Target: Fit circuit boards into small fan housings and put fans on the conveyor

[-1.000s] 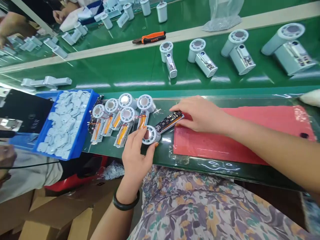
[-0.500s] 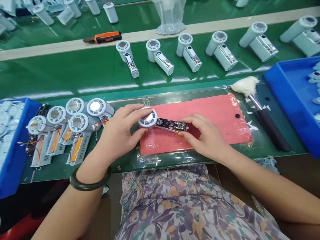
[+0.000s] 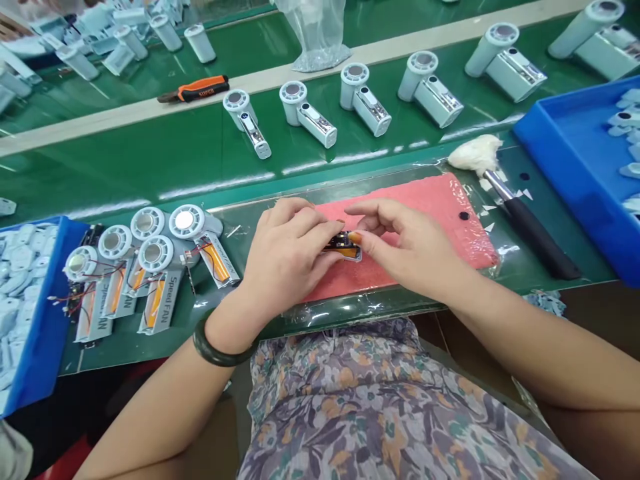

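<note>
A light-blue handheld fan lies under my left hand (image 3: 295, 250), whose fingers are closed round it and hide its round head. Only the handle end shows, with a dark circuit board (image 3: 341, 240) above an orange strip. My right hand (image 3: 407, 243) is at that end, its thumb tip against the board and its index finger stretched out above, apart from the thumb. Beneath both hands is a pink mat (image 3: 425, 207). Left of my left hand stand several part-built fans (image 3: 159, 253) with orange cells and thin red wires exposed.
Several fans (image 3: 367, 100) stand in a row on the green surface beyond. Orange-handled pliers (image 3: 200, 89) and a plastic bag (image 3: 320, 40) lie farther back. A black-handled tool with a white wrapped head (image 3: 540, 233) lies right, beside a blue bin (image 3: 555, 153). Another blue bin (image 3: 47, 333) is left.
My left hand has slid right from the fan's head over its handle, covering most of the board. My right hand's fingers have spread from their earlier hold. The whole view has shifted slightly.
</note>
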Demonstrator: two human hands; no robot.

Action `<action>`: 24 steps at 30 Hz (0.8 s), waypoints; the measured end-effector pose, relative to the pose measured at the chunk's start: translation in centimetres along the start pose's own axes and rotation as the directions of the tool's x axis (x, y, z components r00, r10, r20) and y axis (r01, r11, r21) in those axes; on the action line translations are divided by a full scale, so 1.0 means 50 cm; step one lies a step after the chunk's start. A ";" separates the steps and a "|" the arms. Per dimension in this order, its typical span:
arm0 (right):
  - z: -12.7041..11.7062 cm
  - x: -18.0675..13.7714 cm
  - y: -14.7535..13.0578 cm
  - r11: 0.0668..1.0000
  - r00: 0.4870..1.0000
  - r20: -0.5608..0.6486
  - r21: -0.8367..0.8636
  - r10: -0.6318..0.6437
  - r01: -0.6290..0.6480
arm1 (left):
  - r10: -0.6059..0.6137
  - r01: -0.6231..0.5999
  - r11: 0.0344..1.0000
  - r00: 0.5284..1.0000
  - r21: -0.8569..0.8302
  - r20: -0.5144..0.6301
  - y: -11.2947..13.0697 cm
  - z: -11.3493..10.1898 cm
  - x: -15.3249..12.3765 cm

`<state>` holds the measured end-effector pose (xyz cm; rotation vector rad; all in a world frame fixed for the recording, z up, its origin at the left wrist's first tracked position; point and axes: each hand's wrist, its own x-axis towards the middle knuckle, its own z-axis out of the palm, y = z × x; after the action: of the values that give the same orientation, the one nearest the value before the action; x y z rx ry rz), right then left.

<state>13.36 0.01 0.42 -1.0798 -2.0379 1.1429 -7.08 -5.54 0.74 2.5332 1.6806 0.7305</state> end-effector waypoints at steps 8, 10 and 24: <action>0.012 -0.006 0.032 0.989 0.987 -0.051 -0.007 -0.150 0.149 | -0.239 0.280 0.928 0.953 -0.246 0.185 -0.016 -0.053 0.059; 0.030 -0.011 0.030 0.964 0.981 -0.017 -0.192 -0.192 0.185 | -0.315 0.402 0.843 0.907 -0.357 0.278 -0.026 -0.064 0.076; 0.116 0.018 -0.019 0.926 0.996 -0.030 -0.371 -0.088 0.070 | -0.362 0.501 0.741 0.859 -0.448 0.363 -0.036 -0.080 0.089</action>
<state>8.05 -1.96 -1.48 -1.1725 -2.2946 0.6994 -8.79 -1.84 5.49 1.6845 1.6065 0.6691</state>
